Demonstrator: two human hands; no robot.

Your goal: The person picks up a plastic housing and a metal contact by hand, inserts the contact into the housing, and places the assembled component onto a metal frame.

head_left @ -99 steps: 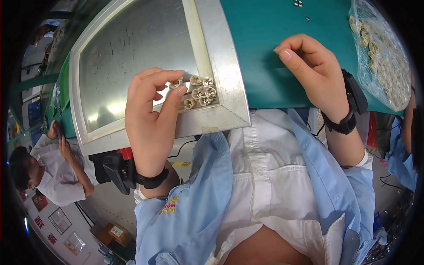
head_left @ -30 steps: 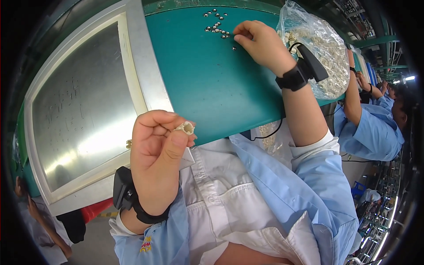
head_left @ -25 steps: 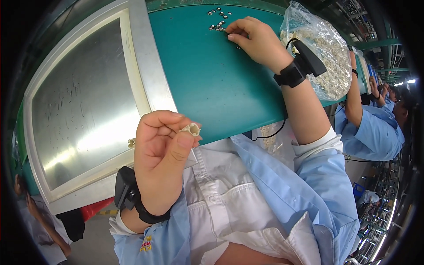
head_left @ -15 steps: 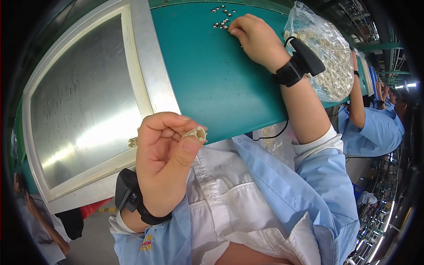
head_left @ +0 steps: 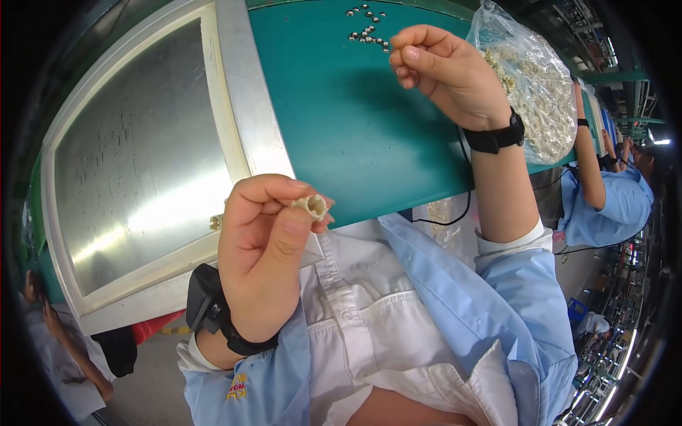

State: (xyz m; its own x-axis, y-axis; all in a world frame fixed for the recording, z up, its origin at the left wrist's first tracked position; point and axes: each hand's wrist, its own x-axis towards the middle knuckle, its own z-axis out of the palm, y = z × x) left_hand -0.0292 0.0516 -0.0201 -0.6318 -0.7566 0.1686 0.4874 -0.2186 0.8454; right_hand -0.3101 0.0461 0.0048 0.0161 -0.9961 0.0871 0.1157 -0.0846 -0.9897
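In my left hand (head_left: pixel 263 245), thumb and fingers pinch a small cream, hollow, tube-like plastic part (head_left: pixel 313 206), its round opening facing up and to the right. Another cream piece (head_left: pixel 216 223) shows partly behind that hand, by the frame's edge. My right hand (head_left: pixel 447 71) is above the green surface (head_left: pixel 355 135), thumb and fingertips pressed together in a pinch. Whatever it holds, if anything, is too small or hidden to make out. Several small shiny round metal pieces (head_left: pixel 368 37) lie in loose groups at the far edge, left of my right hand.
A clear plastic bag (head_left: pixel 543 106) full of cream parts stands on the right of the green surface. To the left is a metal panel in a pale frame (head_left: pixel 142 170). A person in a blue shirt (head_left: pixel 604 195) works at the right; another person's arm (head_left: pixel 74 351) shows far left.
My right hand has lifted off the metal pieces and drawn back to the right, its palm side turning into view. The left hand keeps the cream part, its opening turned slightly more into view.
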